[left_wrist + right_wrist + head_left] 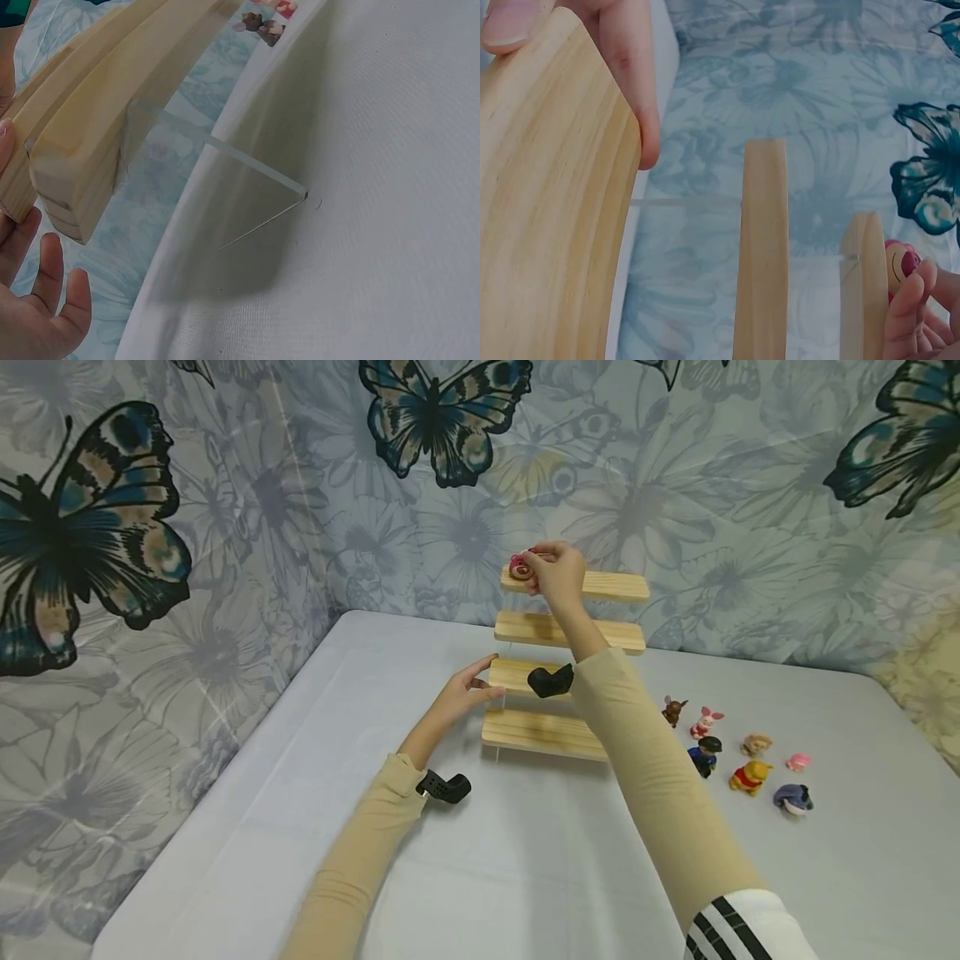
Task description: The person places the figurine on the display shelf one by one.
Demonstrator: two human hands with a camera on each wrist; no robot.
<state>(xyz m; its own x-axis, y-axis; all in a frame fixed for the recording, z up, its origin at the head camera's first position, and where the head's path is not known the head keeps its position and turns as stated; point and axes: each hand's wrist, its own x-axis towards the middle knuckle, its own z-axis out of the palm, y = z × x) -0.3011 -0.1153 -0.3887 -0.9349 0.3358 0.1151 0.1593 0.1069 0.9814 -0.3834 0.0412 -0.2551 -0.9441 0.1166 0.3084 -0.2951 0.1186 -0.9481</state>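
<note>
A tiered wooden display stand (551, 732) with several pale boards on clear supports stands on the white table. At the left end of its top board (615, 586), my right hand (558, 578) pinches a small pink-red figurine (519, 567). The figurine (897, 264) appears to touch that board's surface in the right wrist view, partly covered by fingers. My left hand (457, 693) holds the left end of a lower board (513, 675), thumb on one face and a finger beneath. In the left wrist view, other fingers of the left hand (41, 319) spread off the wood.
To the stand's right lie several small figurines, among them a yellow bear in red (750, 777), a grey-blue donkey (793, 799), a figure with a dark cap (705, 756) and a pink piglet (706, 722). A butterfly-print cloth (465, 535) hangs behind the table (300, 827).
</note>
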